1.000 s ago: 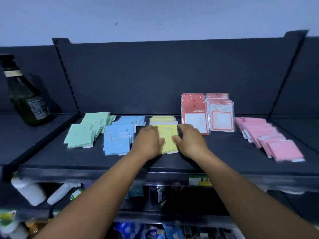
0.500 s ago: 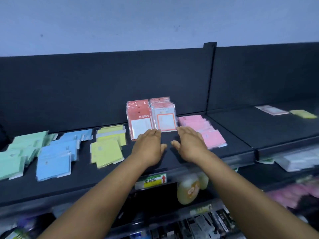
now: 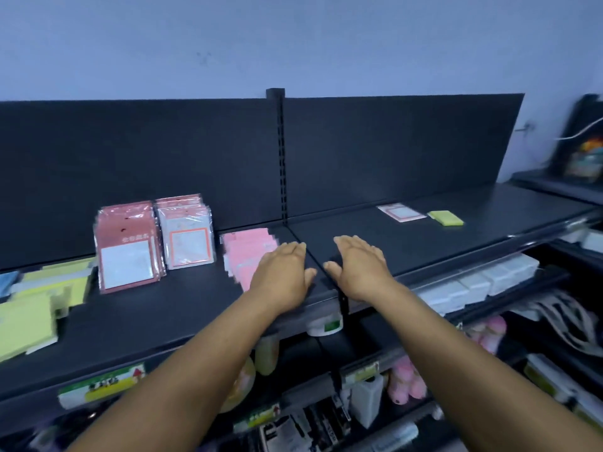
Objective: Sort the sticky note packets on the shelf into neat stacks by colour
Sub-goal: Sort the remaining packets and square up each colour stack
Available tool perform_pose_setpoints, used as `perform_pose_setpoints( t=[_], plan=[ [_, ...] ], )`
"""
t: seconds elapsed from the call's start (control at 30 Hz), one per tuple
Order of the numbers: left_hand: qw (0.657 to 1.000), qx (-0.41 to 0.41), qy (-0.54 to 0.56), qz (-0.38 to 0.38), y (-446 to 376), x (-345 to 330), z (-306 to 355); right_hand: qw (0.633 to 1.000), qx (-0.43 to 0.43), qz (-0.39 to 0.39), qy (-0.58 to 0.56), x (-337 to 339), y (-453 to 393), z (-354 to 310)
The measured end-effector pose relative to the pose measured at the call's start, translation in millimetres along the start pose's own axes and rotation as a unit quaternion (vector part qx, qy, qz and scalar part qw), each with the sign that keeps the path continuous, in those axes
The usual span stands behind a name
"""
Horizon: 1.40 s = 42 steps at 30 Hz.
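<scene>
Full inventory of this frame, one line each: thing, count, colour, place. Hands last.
pink packets: one fanned pile, count unclear, pink, upper shelf under the left hand.
red packs: one upright stack, red, leaning at the back panel.
white packs: one upright stack, white with orange frame, right of the red packs.
yellow packets: several, yellow-green, far left, blurred.
blue packet: an edge only, blue, at the left border.
loose pad: one, yellow-green, right shelf section.
loose pack: one, pink-edged, beside the loose pad.
shelf: dark, two sections.
left hand: flat, over the pink packets.
right hand: flat, above bare shelf.
</scene>
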<state>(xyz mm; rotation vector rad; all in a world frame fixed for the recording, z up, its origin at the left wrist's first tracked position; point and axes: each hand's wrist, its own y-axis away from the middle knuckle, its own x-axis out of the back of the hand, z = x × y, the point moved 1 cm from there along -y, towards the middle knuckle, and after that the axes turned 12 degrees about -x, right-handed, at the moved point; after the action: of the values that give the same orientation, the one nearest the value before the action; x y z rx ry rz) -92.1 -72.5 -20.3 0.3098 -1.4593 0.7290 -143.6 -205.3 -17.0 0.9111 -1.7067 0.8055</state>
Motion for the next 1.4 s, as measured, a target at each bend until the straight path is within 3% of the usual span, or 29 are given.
perform_pose_setpoints(
  t=[0.53,1.13,1.4],
  plan=[
    [0.999,-0.041,0.031,-0.018,-119,-48,101,0.997,-0.069,0.016,-0.013,34,-55,150],
    [0.991,-0.099,0.047,-0.080,-312,-116,100,0.988,-0.152,0.037,0.007,27,-210,244],
    [0.989,-0.078,0.014,-0.127,-358,-144,99,0.988,-0.147,-0.042,0.024,1,-265,278]
  ],
)
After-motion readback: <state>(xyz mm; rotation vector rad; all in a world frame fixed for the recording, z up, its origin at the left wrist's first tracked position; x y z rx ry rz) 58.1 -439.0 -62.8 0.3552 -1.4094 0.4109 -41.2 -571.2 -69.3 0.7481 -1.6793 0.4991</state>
